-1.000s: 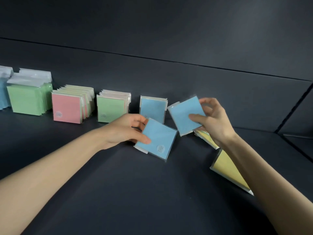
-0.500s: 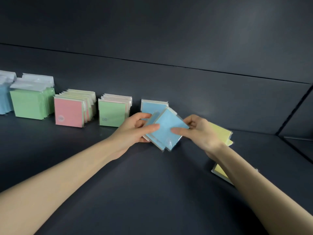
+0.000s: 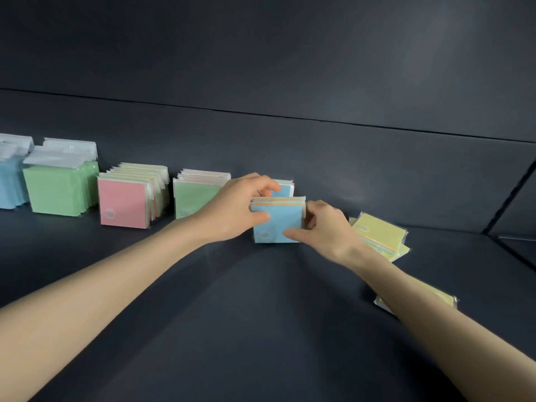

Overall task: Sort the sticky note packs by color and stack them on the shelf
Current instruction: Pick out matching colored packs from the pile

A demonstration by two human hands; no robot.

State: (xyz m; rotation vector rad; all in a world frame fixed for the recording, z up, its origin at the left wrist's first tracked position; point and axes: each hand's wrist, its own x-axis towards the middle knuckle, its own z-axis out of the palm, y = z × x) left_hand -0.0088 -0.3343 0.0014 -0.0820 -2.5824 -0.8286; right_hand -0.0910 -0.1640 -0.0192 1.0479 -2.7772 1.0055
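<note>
The dark shelf [image 3: 261,329] fills the view, with a dark back wall [image 3: 348,169] behind it. Along that wall the packs stand upright in colour rows. From the far left come tall blue packs [image 3: 10,184] with white headers, tall green packs [image 3: 55,187] just beside them, a pink row [image 3: 123,203], then a smaller green row [image 3: 197,198].

Right of the green row, both hands hold a small bundle of blue packs [image 3: 278,220] upright, its lower edge down at the shelf. One more blue pack [image 3: 285,189] stands just behind it.

The left hand [image 3: 232,213] has a narrow grip, thumb on the front face and fingers curled over the top edge. The right hand [image 3: 327,230] grips the other side – thumb low on the front, fingers wrapped round the right edge.

Near the right wrist lie tilted yellow packs [image 3: 380,233]; a single yellow pack [image 3: 443,298] lies flat, partly under the forearm.
</note>
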